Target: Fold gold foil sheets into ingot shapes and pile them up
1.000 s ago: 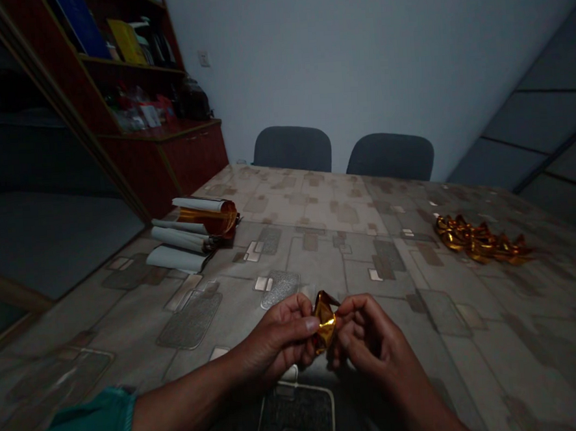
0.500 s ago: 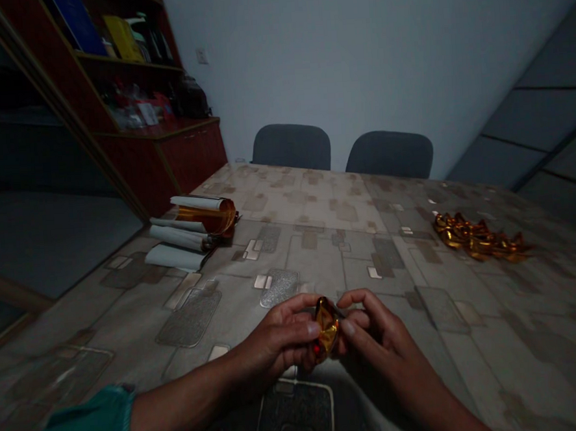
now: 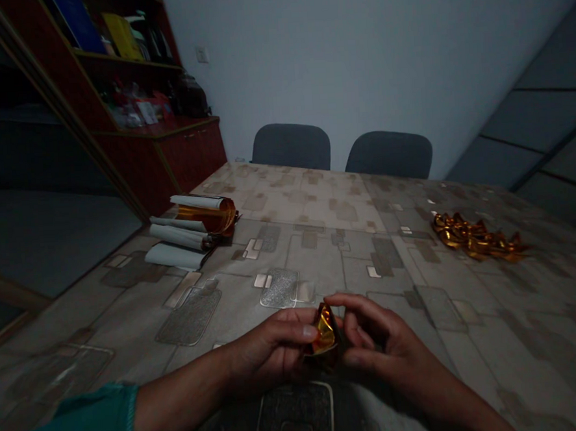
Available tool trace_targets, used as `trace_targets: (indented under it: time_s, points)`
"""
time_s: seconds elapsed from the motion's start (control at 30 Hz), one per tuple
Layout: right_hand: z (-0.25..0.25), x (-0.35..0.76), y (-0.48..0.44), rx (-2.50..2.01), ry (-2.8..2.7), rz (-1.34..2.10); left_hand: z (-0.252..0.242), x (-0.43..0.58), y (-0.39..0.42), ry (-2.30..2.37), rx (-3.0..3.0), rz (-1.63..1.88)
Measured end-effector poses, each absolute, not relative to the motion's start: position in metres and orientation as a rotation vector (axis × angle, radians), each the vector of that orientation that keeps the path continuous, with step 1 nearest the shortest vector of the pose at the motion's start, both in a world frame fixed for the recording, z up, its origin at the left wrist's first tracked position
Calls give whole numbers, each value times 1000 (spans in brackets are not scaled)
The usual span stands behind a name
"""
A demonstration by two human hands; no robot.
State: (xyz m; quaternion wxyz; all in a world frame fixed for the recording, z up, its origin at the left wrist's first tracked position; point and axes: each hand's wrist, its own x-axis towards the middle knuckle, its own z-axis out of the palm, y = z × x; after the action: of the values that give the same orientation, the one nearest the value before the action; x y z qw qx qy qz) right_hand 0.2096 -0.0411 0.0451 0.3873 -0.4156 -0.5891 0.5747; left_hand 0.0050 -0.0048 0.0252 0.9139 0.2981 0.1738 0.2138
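- Left hand (image 3: 272,353) and right hand (image 3: 383,343): fingers closed, gripping a crumpled gold foil piece (image 3: 325,330) from both sides.
- Foil piece: held above the patterned worktop (image 3: 349,264), near its front edge.
- Crumpled gold foil pieces (image 3: 475,238): grouped near the right edge.
- Rolled gold-and-white foil sheets (image 3: 205,217): near the left edge, seemingly kept clear of the hands.

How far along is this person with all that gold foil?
Seemingly partway. Done: a heap of folded gold foil pieces lies off to the right. In hand: one gold foil piece is held between the left hand and right hand. Left: probably the gold foil roll and white rolls at far left, though how much they hold is hard to tell.
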Motion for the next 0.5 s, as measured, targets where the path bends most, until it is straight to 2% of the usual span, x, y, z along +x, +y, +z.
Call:
trace_targets:
  time_s: [0.2, 0.5]
  points:
    - [47, 207, -42, -1086, -1516, 1430, 26, 1, -6, 390, 620, 340]
    - [48, 215, -41, -1003, -1821, 1294, 23, -4, -5, 458, 682, 245]
